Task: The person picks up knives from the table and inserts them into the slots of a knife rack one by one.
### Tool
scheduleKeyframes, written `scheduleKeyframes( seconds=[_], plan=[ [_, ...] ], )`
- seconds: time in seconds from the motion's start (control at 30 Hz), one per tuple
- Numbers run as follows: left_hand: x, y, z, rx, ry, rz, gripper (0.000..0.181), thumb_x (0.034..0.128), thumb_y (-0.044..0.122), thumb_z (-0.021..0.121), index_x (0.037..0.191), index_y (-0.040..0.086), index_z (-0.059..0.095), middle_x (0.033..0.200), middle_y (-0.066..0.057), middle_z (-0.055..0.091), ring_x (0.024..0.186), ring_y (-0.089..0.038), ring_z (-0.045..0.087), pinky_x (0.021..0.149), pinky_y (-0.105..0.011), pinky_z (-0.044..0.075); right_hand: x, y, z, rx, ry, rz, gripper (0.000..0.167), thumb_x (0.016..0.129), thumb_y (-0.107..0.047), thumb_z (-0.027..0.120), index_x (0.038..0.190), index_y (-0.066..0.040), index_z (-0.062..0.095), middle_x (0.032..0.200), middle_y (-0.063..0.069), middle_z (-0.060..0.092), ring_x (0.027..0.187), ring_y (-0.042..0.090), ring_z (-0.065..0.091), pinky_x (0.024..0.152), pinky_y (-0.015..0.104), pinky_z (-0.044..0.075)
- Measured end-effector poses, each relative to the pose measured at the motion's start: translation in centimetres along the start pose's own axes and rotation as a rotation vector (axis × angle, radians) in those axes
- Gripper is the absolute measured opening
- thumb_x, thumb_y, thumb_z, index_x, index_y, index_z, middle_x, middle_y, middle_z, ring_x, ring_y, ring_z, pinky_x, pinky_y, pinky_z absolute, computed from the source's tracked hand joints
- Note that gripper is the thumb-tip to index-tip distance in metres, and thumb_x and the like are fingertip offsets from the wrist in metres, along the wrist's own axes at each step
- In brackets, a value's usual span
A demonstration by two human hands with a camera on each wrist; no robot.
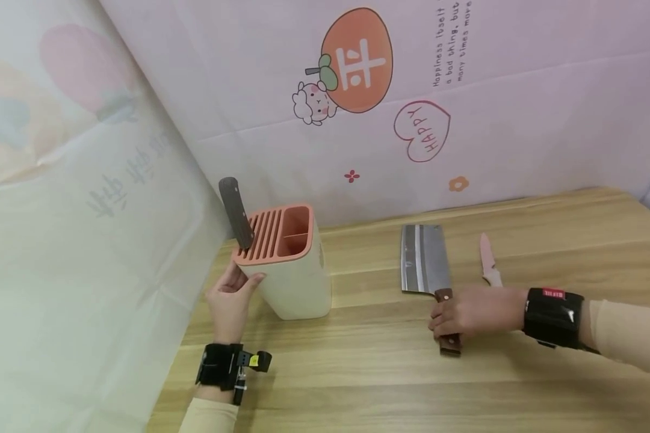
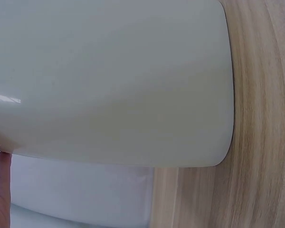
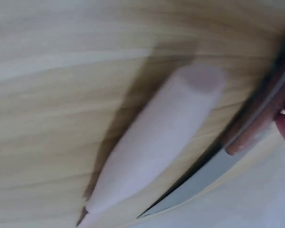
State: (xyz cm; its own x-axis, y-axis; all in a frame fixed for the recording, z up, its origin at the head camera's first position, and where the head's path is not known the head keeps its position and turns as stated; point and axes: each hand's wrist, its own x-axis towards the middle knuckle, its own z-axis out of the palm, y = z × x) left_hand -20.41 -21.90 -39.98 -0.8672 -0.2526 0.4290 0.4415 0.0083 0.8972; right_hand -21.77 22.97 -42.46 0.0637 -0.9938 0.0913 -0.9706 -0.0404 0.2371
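Observation:
A cream knife block (image 1: 298, 294) with an orange slotted top stands on the table at the left; a dark-handled knife (image 1: 235, 211) is in one of its slots. My left hand (image 1: 232, 300) touches the block's near left corner, thumb on the front. The left wrist view shows the block's wall (image 2: 123, 85) and part of my left hand (image 2: 0, 190). My right hand (image 1: 479, 310) grips the brown handle of a cleaver (image 1: 427, 258), its blade pointing away. In the right wrist view the cleaver's handle (image 3: 263, 111) lies between my fingers, beside the pale handle of a small knife (image 3: 156, 137).
The small pink-bladed knife (image 1: 487, 255) lies right of the cleaver, its handle partly behind my right hand. A printed cloth (image 1: 281, 150) hangs behind the wooden table (image 1: 357, 373), and another pale sheet (image 1: 114, 288) stands along the left.

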Motion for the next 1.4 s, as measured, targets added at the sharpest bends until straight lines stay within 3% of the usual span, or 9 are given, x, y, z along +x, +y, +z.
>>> scheduleKeyframes(
  seconds=[0.13, 0.33, 0.5, 0.6, 0.7, 0.83, 0.9, 1.13, 1.4],
  plan=[
    [0.0, -0.1, 0.1, -0.018, -0.013, 0.001, 0.065, 0.0874, -0.011, 0.075, 0.146, 0.002, 0.051, 0.143, -0.017, 0.055, 0.129, -0.02, 0.059, 0.101, -0.032, 0.053, -0.4, -0.4, -0.1, -0.124, -0.003, -0.046, 0.05, 0.071, -0.011, 0.089, 0.118, -0.013, 0.073, 0.115, -0.001, 0.074, 0.109, 0.013, 0.068, 0.086, 0.021, 0.059],
    [-0.1, -0.1, 0.1, -0.027, -0.017, 0.007, 0.066, 0.0873, -0.012, 0.075, 0.147, 0.003, 0.051, 0.144, -0.016, 0.055, 0.129, -0.02, 0.059, 0.102, -0.032, 0.053, -0.7, -0.6, -0.6, -0.138, 0.016, -0.063, 0.044, 0.08, -0.008, 0.075, 0.124, -0.01, 0.071, 0.119, 0.003, 0.072, 0.111, 0.016, 0.069, 0.086, 0.022, 0.06],
    [0.0, 0.1, 0.1, -0.026, -0.013, 0.009, 0.066, 0.0873, -0.013, 0.075, 0.147, 0.003, 0.051, 0.144, -0.017, 0.055, 0.129, -0.02, 0.059, 0.102, -0.032, 0.053, -1.1, -0.6, -1.0, -0.134, 0.032, -0.057, 0.046, 0.079, -0.008, 0.077, 0.125, -0.009, 0.07, 0.12, 0.006, 0.071, 0.112, 0.018, 0.069, 0.086, 0.022, 0.06],
    [0.0, 0.1, 0.1, -0.024, -0.007, 0.009, 0.065, 0.0872, -0.013, 0.074, 0.146, 0.003, 0.052, 0.143, -0.017, 0.056, 0.128, -0.02, 0.059, 0.102, -0.032, 0.053, -1.4, -0.7, -1.2, -0.14, 0.048, -0.044, 0.028, 0.101, -0.002, 0.055, 0.124, -0.007, 0.07, 0.121, 0.007, 0.071, 0.112, 0.019, 0.069, 0.087, 0.023, 0.06],
    [0.0, 0.1, 0.2, -0.021, -0.007, 0.007, 0.065, 0.0869, -0.013, 0.075, 0.146, 0.003, 0.053, 0.143, -0.016, 0.056, 0.128, -0.02, 0.06, 0.101, -0.032, 0.053, -1.7, -0.6, -1.7, -0.128, 0.085, -0.019, 0.042, 0.11, -0.002, 0.029, 0.124, -0.003, 0.069, 0.123, 0.009, 0.071, 0.112, 0.021, 0.069, 0.087, 0.025, 0.06],
    [0.0, 0.1, 0.2, -0.02, -0.01, 0.011, 0.065, 0.0869, -0.012, 0.076, 0.146, 0.003, 0.053, 0.143, -0.016, 0.057, 0.128, -0.02, 0.06, 0.102, -0.032, 0.053, -2.0, -0.3, -2.7, -0.053, 0.166, 0.053, 0.054, 0.105, 0.008, 0.016, 0.126, 0.002, 0.066, 0.124, 0.015, 0.07, 0.111, 0.024, 0.07, 0.084, 0.028, 0.061],
    [0.0, 0.1, 0.2, -0.017, -0.01, 0.012, 0.065, 0.087, -0.013, 0.075, 0.146, 0.003, 0.052, 0.143, -0.016, 0.056, 0.128, -0.02, 0.059, 0.101, -0.032, 0.053, -2.0, -0.2, -3.2, -0.026, 0.219, 0.091, 0.06, 0.107, 0.003, 0.008, 0.127, 0.003, 0.064, 0.124, 0.016, 0.07, 0.109, 0.024, 0.07, 0.082, 0.026, 0.061],
    [0.1, 0.2, 0.2, -0.015, 0.002, -0.001, 0.065, 0.0865, -0.012, 0.076, 0.145, 0.003, 0.052, 0.142, -0.016, 0.057, 0.127, -0.02, 0.06, 0.101, -0.032, 0.053, -1.7, 0.0, -4.3, 0.008, 0.344, 0.171, 0.044, 0.115, -0.017, 0.025, 0.132, 0.001, 0.062, 0.126, 0.013, 0.069, 0.108, 0.021, 0.071, 0.089, 0.024, 0.059],
    [0.0, 0.2, 0.2, -0.017, 0.001, -0.003, 0.065, 0.0862, -0.012, 0.076, 0.145, 0.003, 0.053, 0.142, -0.016, 0.057, 0.127, -0.02, 0.06, 0.101, -0.032, 0.053, -0.4, 0.3, -5.4, 0.115, 0.527, 0.188, 0.04, 0.112, -0.023, 0.044, 0.132, 0.007, 0.063, 0.13, 0.013, 0.069, 0.131, 0.01, 0.056, 0.106, 0.019, 0.046]
  ],
)
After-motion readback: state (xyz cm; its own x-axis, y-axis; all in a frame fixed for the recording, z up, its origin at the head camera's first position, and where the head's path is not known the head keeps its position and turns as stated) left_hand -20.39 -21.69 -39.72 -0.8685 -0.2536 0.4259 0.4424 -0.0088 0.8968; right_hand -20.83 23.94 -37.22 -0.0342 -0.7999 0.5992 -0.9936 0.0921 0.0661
